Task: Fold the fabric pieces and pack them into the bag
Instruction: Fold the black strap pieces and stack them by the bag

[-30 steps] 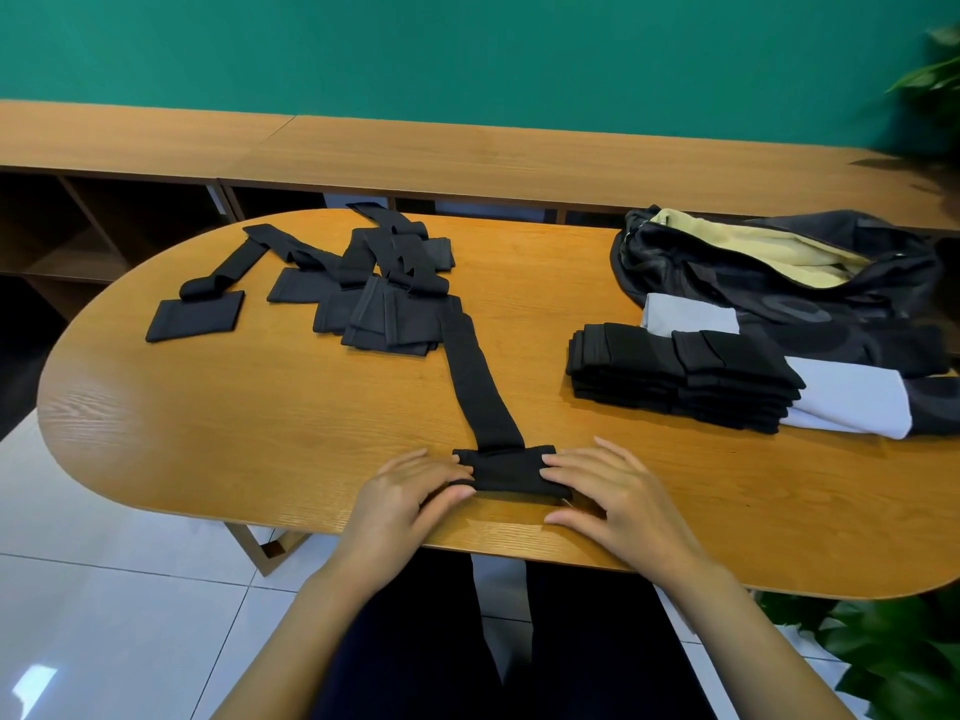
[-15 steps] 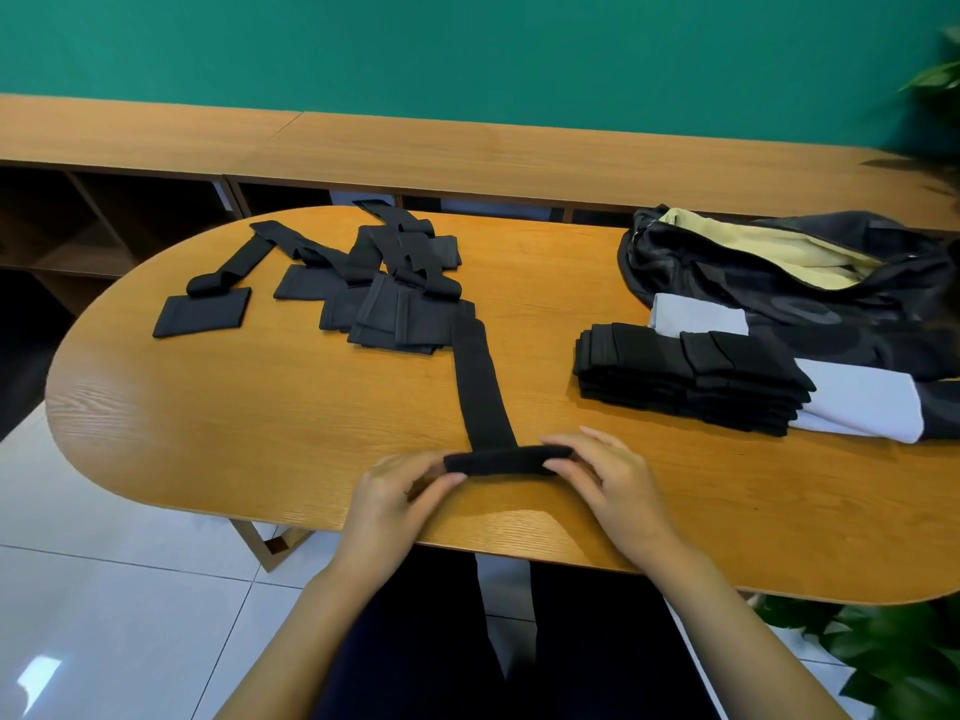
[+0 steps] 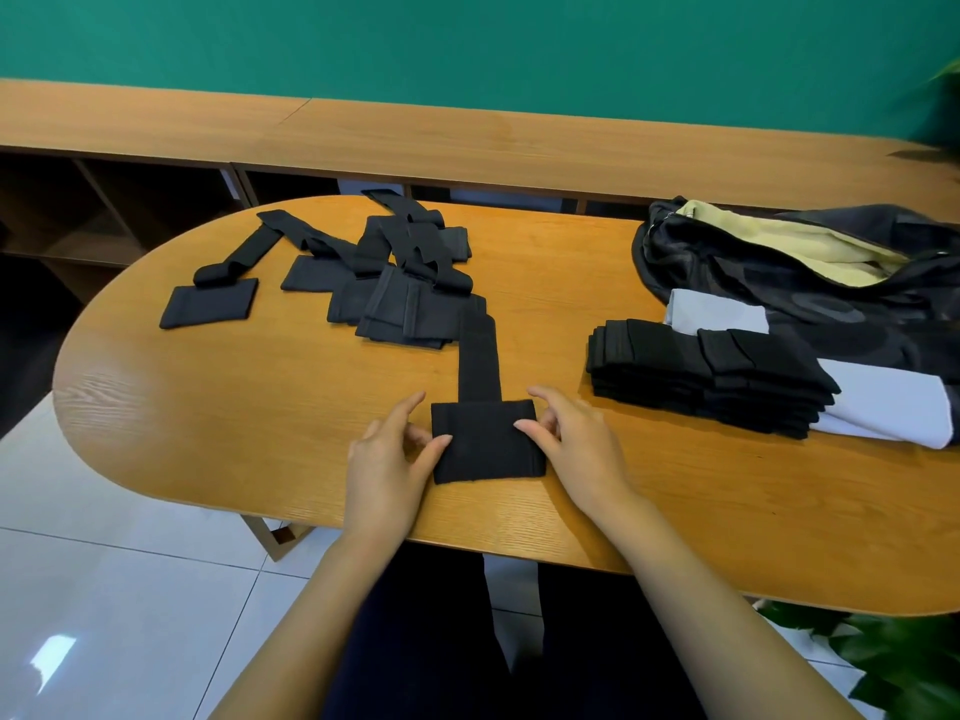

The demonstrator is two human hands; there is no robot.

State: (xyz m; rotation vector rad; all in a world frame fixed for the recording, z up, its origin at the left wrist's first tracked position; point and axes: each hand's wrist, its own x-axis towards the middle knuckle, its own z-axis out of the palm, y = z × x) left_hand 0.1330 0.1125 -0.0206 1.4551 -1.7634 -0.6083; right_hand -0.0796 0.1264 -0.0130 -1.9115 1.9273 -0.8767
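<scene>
**Head view: two hands setting a fold in a black strip at the near table edge**

Head camera. The long black fabric strip (image 3: 479, 366) is lying lengthwise on the oval wooden table (image 3: 249, 407). Its near end is doubled into a flat rectangle directly in front of the person, and its far end is reaching the loose heap of unfolded black strips (image 3: 400, 283).

The left hand (image 3: 387, 459) is pinching the rectangle's left edge, with the thumb lying on top of the cloth. The right hand (image 3: 576, 444) is doing the same at the right edge. Whether the fingers are passing beneath the cloth cannot be told. Holding both sides at once is probably keeping the layers square and the edges aligned while the fold is being laid down. The tail is running straight away from the person, so it can likely be taken up turn by turn.

The neat stack of folded black pieces (image 3: 696, 376) is sitting to the right, just beside the dark patterned soft bag (image 3: 769, 283). The bag is gaping open and showing a pale yellow lining. The stack is overlapping a pale grey cloth panel (image 3: 883, 407), which is convenient for packing. A single flat black rectangle (image 3: 210, 304) is lying apart at the far left.

Judged from the size of the heap, the folding is only partly done and the packing is not yet begun.
</scene>
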